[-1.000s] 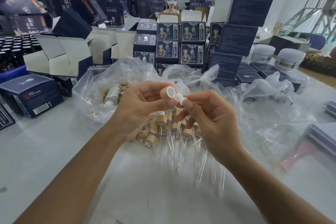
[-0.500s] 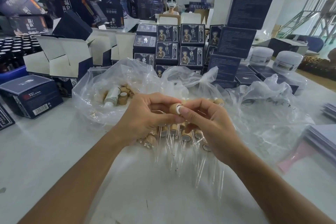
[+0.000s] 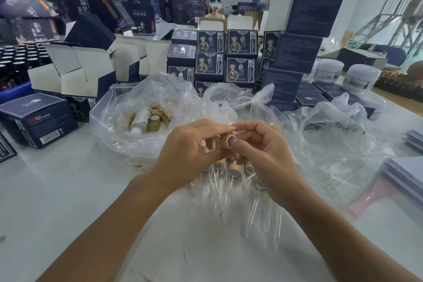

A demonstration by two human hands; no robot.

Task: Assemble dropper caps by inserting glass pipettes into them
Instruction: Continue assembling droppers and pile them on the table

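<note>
Both hands [image 3: 229, 151] pinch one cap [image 3: 226, 141] above finished droppers [image 3: 233, 168].

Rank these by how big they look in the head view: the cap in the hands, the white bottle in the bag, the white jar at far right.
1. white jar, though it sits farthest away
2. white bottle
3. cap, smallest, and nearest the camera; the left hand and right hand partly cover it
</note>
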